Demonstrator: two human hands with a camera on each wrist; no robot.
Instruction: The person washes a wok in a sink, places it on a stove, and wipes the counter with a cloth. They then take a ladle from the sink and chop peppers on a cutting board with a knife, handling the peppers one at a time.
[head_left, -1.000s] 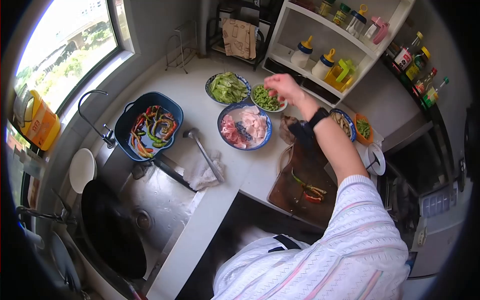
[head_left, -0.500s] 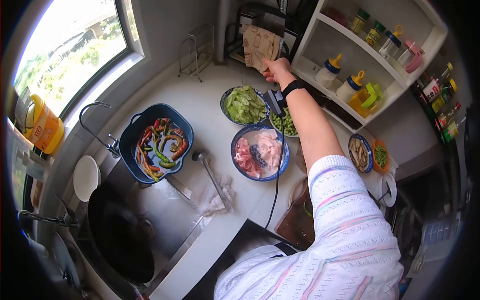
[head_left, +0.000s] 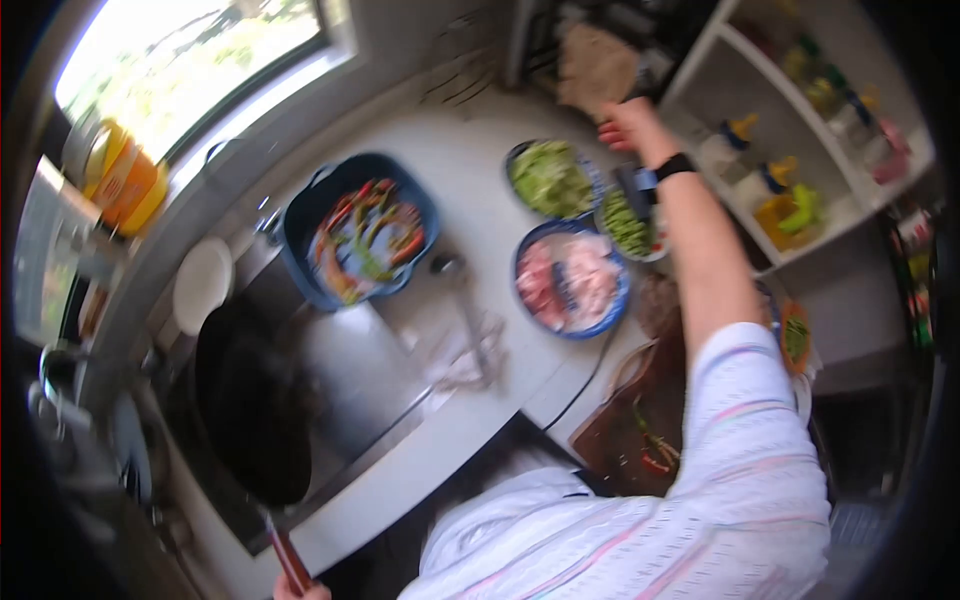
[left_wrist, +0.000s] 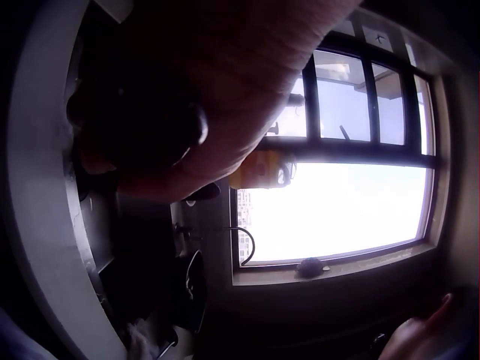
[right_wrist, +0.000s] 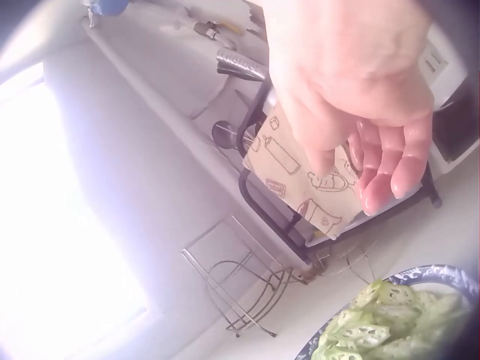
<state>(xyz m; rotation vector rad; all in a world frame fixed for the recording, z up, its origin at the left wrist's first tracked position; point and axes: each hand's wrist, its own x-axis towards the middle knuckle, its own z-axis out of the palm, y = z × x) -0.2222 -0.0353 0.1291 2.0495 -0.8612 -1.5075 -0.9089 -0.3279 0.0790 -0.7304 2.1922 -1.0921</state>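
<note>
At the bottom edge of the head view, my left hand grips the reddish-brown handle of a black wok by the sink. The left wrist view shows that hand dark, wrapped around the handle's rounded end. My right arm stretches far across the counter. Its hand is at the lower edge of a printed tan cloth hanging on a black rack. In the right wrist view the thumb and loosely bent fingers overlap the cloth, and nothing shows held between them.
Below my right arm stand bowls of sliced greens, chopped green beans and sliced meat. A blue basin holds peppers. A ladle lies on a rag. Nearby are a cutting board and a shelf of bottles.
My right hand went from above the green bean bowl to the hanging cloth's lower edge. The head view has swung, shifting the counter rightward, and my left hand on the wok handle has come into view.
</note>
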